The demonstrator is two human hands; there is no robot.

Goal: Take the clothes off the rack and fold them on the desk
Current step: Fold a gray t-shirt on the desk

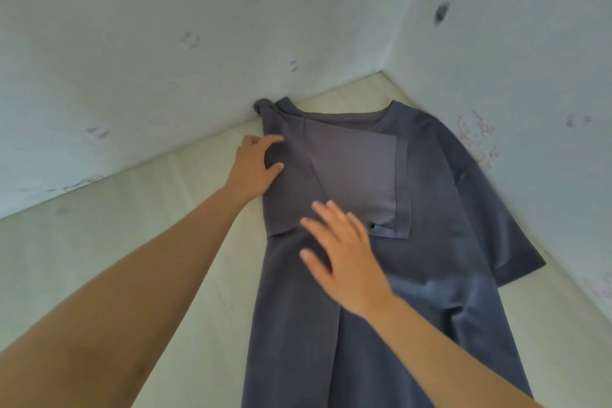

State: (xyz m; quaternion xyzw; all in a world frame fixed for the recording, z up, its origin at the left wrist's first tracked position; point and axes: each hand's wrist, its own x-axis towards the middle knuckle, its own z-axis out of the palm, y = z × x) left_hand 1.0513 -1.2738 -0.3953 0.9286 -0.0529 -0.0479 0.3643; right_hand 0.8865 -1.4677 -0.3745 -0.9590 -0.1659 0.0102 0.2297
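Note:
A dark grey-blue T-shirt (430,209) lies flat on the pale desk (185,242), its neck toward the wall corner. Its left side and sleeve are folded inward over the chest, and the right sleeve lies spread out toward the right wall. My left hand (256,166) rests on the folded left edge near the shoulder, with its thumb and fingers curved lightly against the cloth. My right hand (344,252) lies flat with spread fingers on the middle of the shirt, just below the folded sleeve.
Two pale walls with faint cartoon prints meet in a corner (384,71) right behind the shirt. The left wall (132,60) and right wall (530,76) border the desk closely. The rack is out of view.

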